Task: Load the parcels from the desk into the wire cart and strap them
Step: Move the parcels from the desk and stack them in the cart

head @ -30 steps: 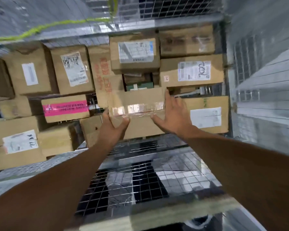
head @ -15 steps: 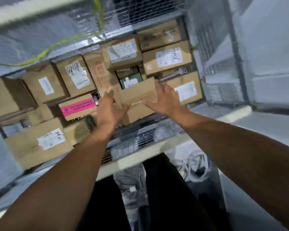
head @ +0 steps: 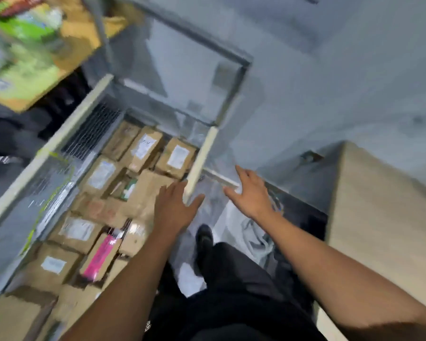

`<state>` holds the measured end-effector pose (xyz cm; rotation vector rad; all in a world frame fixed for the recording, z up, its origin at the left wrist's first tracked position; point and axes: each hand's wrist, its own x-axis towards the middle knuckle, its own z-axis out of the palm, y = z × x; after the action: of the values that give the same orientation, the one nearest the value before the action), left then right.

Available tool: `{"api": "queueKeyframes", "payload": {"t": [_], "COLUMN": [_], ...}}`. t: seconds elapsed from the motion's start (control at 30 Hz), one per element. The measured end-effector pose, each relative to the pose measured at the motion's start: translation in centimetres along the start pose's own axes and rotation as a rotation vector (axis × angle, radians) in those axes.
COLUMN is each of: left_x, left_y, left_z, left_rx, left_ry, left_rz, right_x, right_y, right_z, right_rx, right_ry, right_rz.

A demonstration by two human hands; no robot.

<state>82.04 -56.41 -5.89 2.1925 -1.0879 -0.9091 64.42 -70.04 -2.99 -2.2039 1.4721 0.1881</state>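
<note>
The left hand (head: 175, 207) and right hand (head: 250, 193) have let go and drawn back, fingers spread and empty. The brown cardboard parcels (head: 143, 148) lie packed in the grey wire cart (head: 91, 129), probably leaving both hands free to fetch more from the pale wooden tabletop (head: 379, 205).

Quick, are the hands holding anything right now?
Left hand: open, holding nothing.
Right hand: open, holding nothing.

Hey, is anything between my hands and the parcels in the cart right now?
Nothing visible blocks the left hand, which is open over the parcels in the wire cart. The open right hand is outside the cart; its cream rail lies between it and the parcels.
</note>
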Motion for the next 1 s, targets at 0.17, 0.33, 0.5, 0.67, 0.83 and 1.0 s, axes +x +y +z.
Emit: {"api": "queueKeyframes", "payload": {"t": [0.17, 0.33, 0.5, 0.67, 0.83, 1.0], "left_x": [-1.8, -5.0, -11.8, -22.2, -34.1, -44.4], "left_y": [9.1, 19.5, 29.8, 37.6, 41.9, 43.8], "left_z": [5.3, 13.7, 25.0, 36.8, 47.9, 56.7], "left_rx": [0.117, 0.195, 0.339, 0.424, 0.412, 0.431], "left_ry": [-0.192, -0.444, -0.725, -0.951, -1.182, -1.331], "left_rz": [0.292, 0.600, 0.933, 1.163, 1.301, 1.313], "right_x": [-10.2, -21.3, -34.0, -47.3, -59.0, -66.7], "right_y": [9.7, 20.4, 29.5, 37.6, 44.6, 50.5], "right_z": [-3.5, -5.0, -4.3, -1.9, 1.0, 3.7], "right_rx": [0.244, 0.451, 0.619, 0.651, 0.693, 0.747], "right_ry": [0.250, 0.524, 0.806, 1.002, 1.174, 1.330], "right_rz": [0.349, 0.686, 1.052, 1.362, 1.588, 1.730]}}
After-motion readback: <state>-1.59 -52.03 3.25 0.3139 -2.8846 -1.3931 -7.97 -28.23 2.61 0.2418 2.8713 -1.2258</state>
